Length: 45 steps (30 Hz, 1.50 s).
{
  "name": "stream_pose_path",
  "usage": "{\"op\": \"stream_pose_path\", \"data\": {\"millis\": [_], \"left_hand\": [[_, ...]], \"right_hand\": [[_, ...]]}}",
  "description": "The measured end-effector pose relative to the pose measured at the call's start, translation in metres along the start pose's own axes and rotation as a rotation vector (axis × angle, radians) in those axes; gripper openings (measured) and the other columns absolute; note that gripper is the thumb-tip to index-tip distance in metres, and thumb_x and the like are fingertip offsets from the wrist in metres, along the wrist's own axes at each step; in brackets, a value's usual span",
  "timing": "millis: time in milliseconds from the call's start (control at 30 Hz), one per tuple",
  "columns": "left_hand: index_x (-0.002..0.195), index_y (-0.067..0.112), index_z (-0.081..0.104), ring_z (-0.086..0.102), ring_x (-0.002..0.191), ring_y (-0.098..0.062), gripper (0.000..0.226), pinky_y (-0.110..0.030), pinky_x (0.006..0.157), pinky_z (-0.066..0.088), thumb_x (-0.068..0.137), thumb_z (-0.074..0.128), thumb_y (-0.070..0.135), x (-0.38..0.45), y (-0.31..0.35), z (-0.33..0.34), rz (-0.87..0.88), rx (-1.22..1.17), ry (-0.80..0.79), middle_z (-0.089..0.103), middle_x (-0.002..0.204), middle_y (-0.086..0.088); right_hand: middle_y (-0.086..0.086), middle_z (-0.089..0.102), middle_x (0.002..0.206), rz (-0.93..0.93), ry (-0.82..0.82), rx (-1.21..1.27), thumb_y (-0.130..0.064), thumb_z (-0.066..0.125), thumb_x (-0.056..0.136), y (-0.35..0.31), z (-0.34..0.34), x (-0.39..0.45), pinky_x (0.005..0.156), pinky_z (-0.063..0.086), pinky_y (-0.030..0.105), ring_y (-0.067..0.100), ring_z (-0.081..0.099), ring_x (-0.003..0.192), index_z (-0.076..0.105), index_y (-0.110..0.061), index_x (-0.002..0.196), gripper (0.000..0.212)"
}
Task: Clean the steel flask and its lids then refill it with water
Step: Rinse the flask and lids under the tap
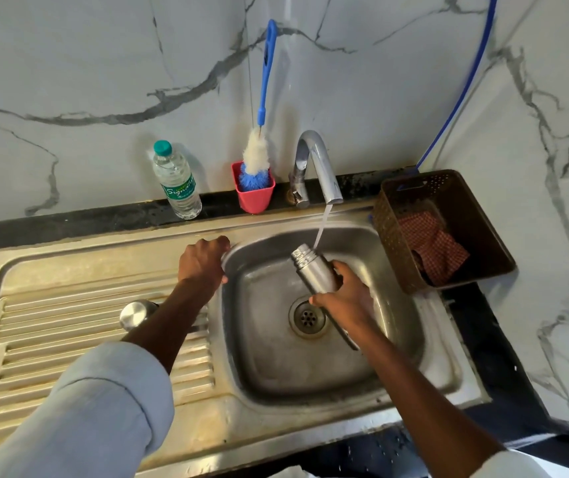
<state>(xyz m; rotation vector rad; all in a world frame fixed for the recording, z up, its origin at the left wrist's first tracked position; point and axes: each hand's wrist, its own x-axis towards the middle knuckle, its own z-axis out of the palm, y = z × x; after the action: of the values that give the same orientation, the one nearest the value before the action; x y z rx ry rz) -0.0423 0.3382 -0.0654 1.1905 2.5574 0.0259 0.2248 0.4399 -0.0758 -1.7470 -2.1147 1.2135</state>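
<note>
My right hand (343, 298) grips the steel flask (314, 269) over the sink basin (269, 357). The flask is tilted, its open threaded mouth up and to the left, right under the stream of water running from the tap (321, 163). My left hand (203, 260) rests curled on the basin's left rim; whether it holds anything I cannot tell. A round steel lid (136, 313) stands on the ribbed drainboard (69, 339), partly hidden behind my left forearm.
A blue-handled bottle brush (258, 150) stands in a red cup (254, 196) behind the sink. A plastic water bottle (176, 182) stands to its left. A brown perforated basket (448, 208) with a red checked cloth (431, 246) sits right of the basin.
</note>
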Motion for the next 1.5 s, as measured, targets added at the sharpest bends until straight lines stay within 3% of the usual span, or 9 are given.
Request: {"op": "stream_pose_path", "data": {"millis": [167,467,700,867,1000,1200,1267,1400,1500], "left_hand": [[0.13,0.027,0.061,0.067,0.107,-0.038,0.067,-0.042,0.085,0.053,0.071,0.094,0.023,0.001,0.0,-0.001,0.008,0.002,-0.008,0.071,0.116,-0.013],[0.131,0.031,0.063,0.066,0.103,-0.037,0.067,-0.04,0.081,0.051,0.071,0.092,0.022,0.01,-0.007,0.011,-0.006,-0.007,0.015,0.072,0.112,-0.012],[0.127,0.032,0.064,0.066,0.1,-0.037,0.066,-0.038,0.077,0.049,0.069,0.093,0.025,0.015,-0.011,0.013,0.016,-0.041,0.027,0.073,0.108,-0.009],[0.124,0.033,0.064,0.067,0.095,-0.037,0.06,-0.039,0.075,0.049,0.071,0.091,0.025,0.014,-0.014,0.017,0.028,-0.035,0.043,0.074,0.103,-0.009],[0.127,0.03,0.064,0.067,0.096,-0.038,0.06,-0.039,0.076,0.049,0.073,0.09,0.025,0.014,-0.013,0.016,0.02,-0.041,0.024,0.074,0.103,-0.01],[0.129,0.03,0.062,0.066,0.099,-0.036,0.067,-0.039,0.076,0.048,0.07,0.093,0.025,0.012,-0.009,0.013,0.007,-0.028,0.016,0.073,0.108,-0.01],[0.129,0.029,0.062,0.066,0.098,-0.037,0.066,-0.039,0.075,0.048,0.071,0.093,0.023,0.011,-0.007,0.014,0.007,-0.021,0.015,0.073,0.107,-0.011],[0.13,0.03,0.061,0.066,0.099,-0.037,0.068,-0.04,0.076,0.049,0.07,0.093,0.024,0.01,-0.007,0.013,-0.002,-0.027,0.008,0.072,0.109,-0.011],[0.131,0.03,0.062,0.065,0.103,-0.038,0.071,-0.04,0.079,0.049,0.068,0.095,0.026,0.01,-0.005,0.01,-0.008,-0.023,-0.014,0.072,0.111,-0.012]], "right_hand": [[-0.006,0.071,0.114,-0.001,0.161,0.235,-0.029,0.092,0.065,-0.007,0.004,0.016,0.073,0.05,0.024,0.014,0.068,0.094,0.054,-0.028,0.132,0.076],[-0.015,0.073,0.11,-0.088,0.078,0.3,-0.021,0.096,0.059,0.001,0.017,0.036,0.087,0.057,0.03,0.004,0.07,0.098,0.053,-0.034,0.128,0.082],[-0.022,0.067,0.096,-0.094,0.086,0.37,-0.013,0.095,0.063,-0.011,0.024,0.039,0.064,0.042,-0.001,-0.012,0.062,0.082,0.054,-0.026,0.125,0.075],[-0.022,0.071,0.099,-0.133,0.001,0.296,-0.016,0.096,0.057,-0.005,0.036,0.035,0.078,0.056,0.02,-0.006,0.068,0.09,0.055,-0.035,0.121,0.078],[-0.025,0.069,0.098,-0.109,0.039,0.335,-0.011,0.095,0.058,-0.007,0.029,0.042,0.075,0.051,0.011,-0.015,0.064,0.087,0.054,-0.032,0.124,0.081],[-0.021,0.068,0.097,-0.1,0.006,0.333,-0.01,0.094,0.06,-0.016,0.021,0.052,0.069,0.047,0.007,-0.002,0.066,0.088,0.054,-0.029,0.125,0.079],[-0.021,0.067,0.098,-0.143,-0.103,0.255,-0.009,0.094,0.06,-0.014,0.025,0.052,0.072,0.05,0.011,-0.004,0.064,0.087,0.054,-0.03,0.122,0.077],[-0.011,0.072,0.105,-0.068,-0.051,0.367,-0.015,0.096,0.06,-0.006,0.021,0.052,0.083,0.058,0.03,0.007,0.069,0.094,0.058,-0.028,0.122,0.074],[-0.01,0.073,0.108,-0.14,-0.152,0.343,-0.019,0.097,0.058,-0.008,0.013,0.055,0.085,0.058,0.03,0.008,0.07,0.097,0.06,-0.033,0.118,0.073]]}}
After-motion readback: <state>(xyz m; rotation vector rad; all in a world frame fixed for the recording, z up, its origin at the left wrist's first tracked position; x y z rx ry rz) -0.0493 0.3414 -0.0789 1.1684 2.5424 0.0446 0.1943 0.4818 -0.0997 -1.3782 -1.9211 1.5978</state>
